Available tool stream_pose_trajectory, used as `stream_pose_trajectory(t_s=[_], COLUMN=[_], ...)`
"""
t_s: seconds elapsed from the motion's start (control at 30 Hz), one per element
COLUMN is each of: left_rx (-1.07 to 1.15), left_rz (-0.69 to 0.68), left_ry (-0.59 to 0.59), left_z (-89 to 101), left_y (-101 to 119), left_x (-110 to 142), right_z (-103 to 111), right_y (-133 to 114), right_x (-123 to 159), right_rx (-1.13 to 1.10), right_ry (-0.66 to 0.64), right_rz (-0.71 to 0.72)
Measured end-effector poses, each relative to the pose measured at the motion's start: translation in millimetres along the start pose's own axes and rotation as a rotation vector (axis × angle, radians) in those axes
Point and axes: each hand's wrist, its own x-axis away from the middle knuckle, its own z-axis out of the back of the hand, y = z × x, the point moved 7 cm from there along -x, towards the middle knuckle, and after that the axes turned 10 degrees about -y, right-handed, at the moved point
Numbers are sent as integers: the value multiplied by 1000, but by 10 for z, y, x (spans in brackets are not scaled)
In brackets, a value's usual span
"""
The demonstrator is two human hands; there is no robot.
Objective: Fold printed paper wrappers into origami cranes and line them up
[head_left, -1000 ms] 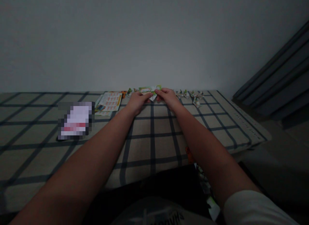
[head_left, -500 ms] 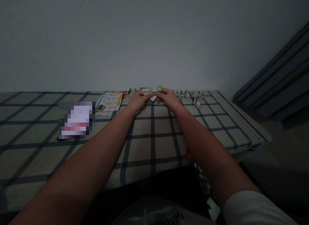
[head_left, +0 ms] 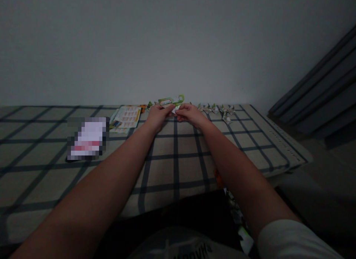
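Both arms reach far out over a checked cloth point(head_left: 172, 158) toward the wall. My left hand point(head_left: 157, 115) and my right hand point(head_left: 190, 113) pinch a small folded piece of green and white printed paper point(head_left: 171, 101) between their fingertips, just above the cloth. Part of the paper sticks up past the fingers; the rest is hidden behind them. The room is dim.
A row of several small folded paper pieces point(head_left: 219, 110) lies to the right of the hands. A printed leaflet point(head_left: 125, 117) lies flat to the left, with a blurred-out card point(head_left: 87, 138) beyond it. A dark slatted panel point(head_left: 322, 103) leans at the right. Paper scraps point(head_left: 236, 214) lie by my lap.
The hands have lifted the folded paper slightly and tilted its right end upward. The right hand has shifted a little left. Nothing else has moved.
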Motion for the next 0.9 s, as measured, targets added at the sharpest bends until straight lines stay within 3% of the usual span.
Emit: stream_pose_trajectory(t_s=[0.47,0.77,0.9], left_rx=[-43,-91,-68], left_rz=[-7,-19,11], left_ry=[-69,4,-25], left_z=[-76,32,-8], left_y=[13,-29,-44], left_x=[27,-9,-5], right_z=[-19,33,50], right_y=[-29,-28,-31], right_x=[8,-1,-23], right_rx=[50,-11,6], right_ry=[4,44,48], right_rz=[-23,35,54])
